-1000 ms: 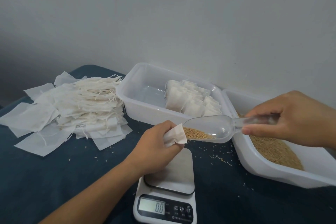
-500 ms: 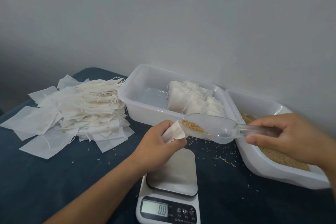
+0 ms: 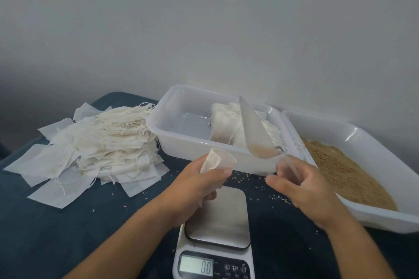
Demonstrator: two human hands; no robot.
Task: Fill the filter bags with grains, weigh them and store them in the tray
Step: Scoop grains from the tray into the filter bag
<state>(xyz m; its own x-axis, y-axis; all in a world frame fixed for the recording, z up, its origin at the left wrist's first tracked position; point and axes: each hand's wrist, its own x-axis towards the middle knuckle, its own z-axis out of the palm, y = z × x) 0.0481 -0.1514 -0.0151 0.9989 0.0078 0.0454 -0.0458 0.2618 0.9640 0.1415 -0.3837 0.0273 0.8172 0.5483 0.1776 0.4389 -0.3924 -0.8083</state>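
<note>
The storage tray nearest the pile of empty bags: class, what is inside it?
The storage tray holds filled filter bags packed against its right side; its left floor is bare. The raised clear scoop covers some bags, so their count is unclear.

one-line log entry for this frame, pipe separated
phase: filling | left hand: holds open filter bag above scale | right hand: holds scoop tipped up | scale display: 00 | tray: filled bags inside

Your left hand (image 3: 199,184) hides the lower part of the filter bag (image 3: 215,161); how full it is can't be told. The clear scoop (image 3: 256,129) is motion-blurred and veils the filled bags (image 3: 223,127) behind. The scale (image 3: 215,265) is cut by the bottom edge, the grain tray (image 3: 371,142) by the right
</note>
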